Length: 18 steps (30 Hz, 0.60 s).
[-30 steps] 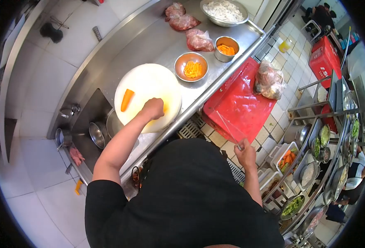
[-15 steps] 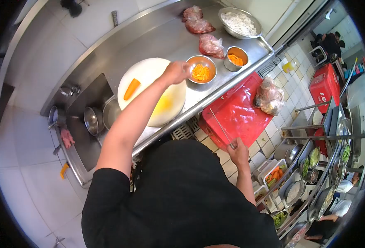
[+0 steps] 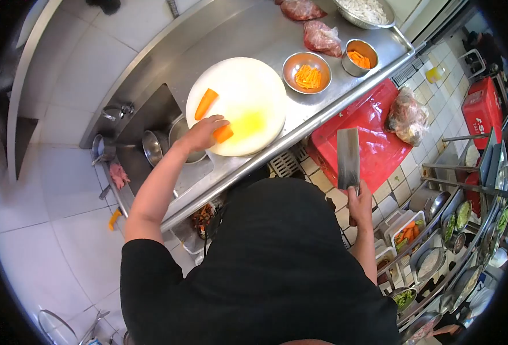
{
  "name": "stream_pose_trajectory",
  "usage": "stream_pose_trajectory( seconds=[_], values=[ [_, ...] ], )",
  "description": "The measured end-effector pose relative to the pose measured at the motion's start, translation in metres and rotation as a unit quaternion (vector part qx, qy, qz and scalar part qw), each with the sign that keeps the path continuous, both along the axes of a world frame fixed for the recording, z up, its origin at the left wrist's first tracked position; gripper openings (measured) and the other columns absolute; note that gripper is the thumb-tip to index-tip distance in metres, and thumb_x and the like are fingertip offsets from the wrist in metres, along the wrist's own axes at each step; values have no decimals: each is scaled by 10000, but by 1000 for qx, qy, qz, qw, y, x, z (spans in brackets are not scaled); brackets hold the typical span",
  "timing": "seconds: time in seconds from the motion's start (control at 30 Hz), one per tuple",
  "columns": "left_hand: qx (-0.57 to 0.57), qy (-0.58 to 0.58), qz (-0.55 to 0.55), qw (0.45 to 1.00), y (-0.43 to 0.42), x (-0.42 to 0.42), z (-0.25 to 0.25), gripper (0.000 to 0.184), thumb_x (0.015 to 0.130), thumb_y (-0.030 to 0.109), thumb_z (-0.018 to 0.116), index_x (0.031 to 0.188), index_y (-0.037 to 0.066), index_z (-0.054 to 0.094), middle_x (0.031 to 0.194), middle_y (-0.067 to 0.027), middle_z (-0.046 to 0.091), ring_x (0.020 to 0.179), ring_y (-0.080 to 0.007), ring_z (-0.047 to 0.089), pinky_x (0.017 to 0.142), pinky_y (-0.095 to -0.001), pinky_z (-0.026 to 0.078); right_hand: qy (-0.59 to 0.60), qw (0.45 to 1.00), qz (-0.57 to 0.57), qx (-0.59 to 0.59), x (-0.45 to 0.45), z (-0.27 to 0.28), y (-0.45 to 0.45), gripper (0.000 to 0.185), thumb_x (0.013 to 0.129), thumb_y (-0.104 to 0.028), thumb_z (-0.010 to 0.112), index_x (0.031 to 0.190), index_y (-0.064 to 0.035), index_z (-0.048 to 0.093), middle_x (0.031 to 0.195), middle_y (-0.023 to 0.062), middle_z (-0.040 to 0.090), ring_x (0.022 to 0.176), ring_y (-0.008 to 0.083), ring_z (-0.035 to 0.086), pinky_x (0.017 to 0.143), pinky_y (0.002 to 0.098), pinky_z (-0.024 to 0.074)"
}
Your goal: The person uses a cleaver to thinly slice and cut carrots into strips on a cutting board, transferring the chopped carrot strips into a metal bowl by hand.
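At the near left edge of the round white cutting board [image 3: 254, 80], my left hand [image 3: 203, 133] has its fingers closed on a short piece of carrot [image 3: 223, 134]. A longer carrot piece [image 3: 206, 103] lies farther back on the board, apart from my hand. A wet yellow-orange stain marks the board's middle. My right hand [image 3: 361, 206] grips the handle of a cleaver [image 3: 349, 156], held out to the right with its broad blade showing, above a red lid-like surface. Beside the board stands a metal bowl [image 3: 289, 69] of carrot strips [image 3: 308, 77].
A metal pot [image 3: 351, 66] with carrot pieces, bagged meat [image 3: 322, 38] and a colander [image 3: 380, 24] of white strips stand along the steel counter. A sink with pans lies left. A filled plastic bag [image 3: 408, 118] rests on the red container [image 3: 337, 123]. Shelves of food line the right.
My left hand has moved from beside the bowl back to the board and onto the short carrot piece. The cleaver has turned from edge-on to broadside. The view has shifted.
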<state>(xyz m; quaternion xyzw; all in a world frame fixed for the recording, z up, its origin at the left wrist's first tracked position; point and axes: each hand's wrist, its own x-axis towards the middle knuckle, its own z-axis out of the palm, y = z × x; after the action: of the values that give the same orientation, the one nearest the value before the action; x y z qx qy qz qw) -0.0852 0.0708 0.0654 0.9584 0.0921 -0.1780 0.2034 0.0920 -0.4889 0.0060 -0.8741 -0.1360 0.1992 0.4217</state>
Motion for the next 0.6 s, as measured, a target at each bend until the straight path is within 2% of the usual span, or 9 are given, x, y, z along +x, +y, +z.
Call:
stream_pose_trajectory(
  seconds=[0.07, 0.1, 0.17, 0.27, 0.37, 0.47, 0.53, 0.57, 0.6],
  values=[
    [-5, -96, 39, 995, -7, 1, -8, 670, 785, 61, 793, 1432, 27, 621, 1370, -196, 659, 1306, -373, 627, 1137, -405, 499, 132, 990, -27, 30, 7, 39, 30, 201, 1026, -148, 657, 1176, -14, 653, 818, 86, 634, 642, 171, 610, 619, 359, 508],
    [-9, -96, 41, 995, -16, 5, -10, 670, 785, 61, 793, 1432, 27, 621, 1370, -196, 659, 1306, -373, 627, 1137, -405, 499, 129, 990, -4, 56, 11, 35, 38, 228, 1050, -166, 648, 1227, -22, 649, 823, 55, 633, 619, 142, 600, 583, 346, 508],
    [-11, -118, 139, 983, -38, 19, -11, 647, 805, 264, 860, 1346, -22, 649, 1259, -193, 687, 1169, -351, 677, 1033, -421, 545, 110, 990, 24, 82, 19, 41, 64, 224, 1064, -168, 633, 1232, -22, 651, 812, 57, 634, 606, 136, 599, 575, 341, 507],
    [-39, -155, 249, 955, -76, 38, -17, 629, 828, 378, 834, 1291, -22, 690, 1252, -197, 698, 1178, -375, 658, 1043, -430, 525, 99, 982, 103, 124, 21, 60, 113, 243, 1093, -171, 604, 1283, -25, 644, 808, 71, 648, 597, 127, 620, 557, 345, 518],
    [-21, -186, 263, 946, -93, 37, -38, 608, 839, 360, 836, 1300, -3, 680, 1273, -195, 684, 1216, -384, 632, 1062, -446, 512, 164, 970, 140, 113, 18, 76, 161, 288, 1099, -214, 600, 1312, -21, 621, 848, 115, 672, 596, 151, 659, 550, 358, 533],
    [-35, -254, 258, 932, -97, 29, -47, 563, 844, 308, 839, 1293, 16, 668, 1306, -194, 669, 1254, -394, 611, 1077, -465, 502, 190, 957, 219, 23, 14, 78, 194, 331, 1126, -228, 551, 1392, -39, 603, 717, 40, 593, 547, 128, 598, 546, 323, 514],
    [-69, -297, 254, 918, -96, 25, -48, 536, 849, 275, 838, 1288, 24, 661, 1324, -193, 660, 1270, -398, 601, 1086, -474, 497, 103, 955, 273, 53, 9, 76, 212, 334, 1115, -233, 555, 1376, -31, 607, 739, 92, 632, 525, 153, 612, 549, 350, 522],
    [-66, -293, 236, 924, -95, 23, -49, 521, 860, 258, 840, 1290, 27, 658, 1331, -192, 660, 1275, -396, 602, 1104, -479, 490, 124, 952, 277, 33, 10, 80, 215, 318, 1081, -247, 554, 1230, 33, 570, 1069, 383, 691, 1108, 596, 621, 935, 630, 480],
    [-64, -289, 217, 930, -94, 20, -50, 507, 871, 240, 843, 1292, 30, 654, 1338, -192, 660, 1280, -395, 602, 1121, -483, 482, 129, 951, 279, 26, 10, 79, 219, 318, 1081, -247, 554, 1230, 33, 570, 1069, 383, 691, 1108, 596, 621, 935, 630, 480]
  ],
)
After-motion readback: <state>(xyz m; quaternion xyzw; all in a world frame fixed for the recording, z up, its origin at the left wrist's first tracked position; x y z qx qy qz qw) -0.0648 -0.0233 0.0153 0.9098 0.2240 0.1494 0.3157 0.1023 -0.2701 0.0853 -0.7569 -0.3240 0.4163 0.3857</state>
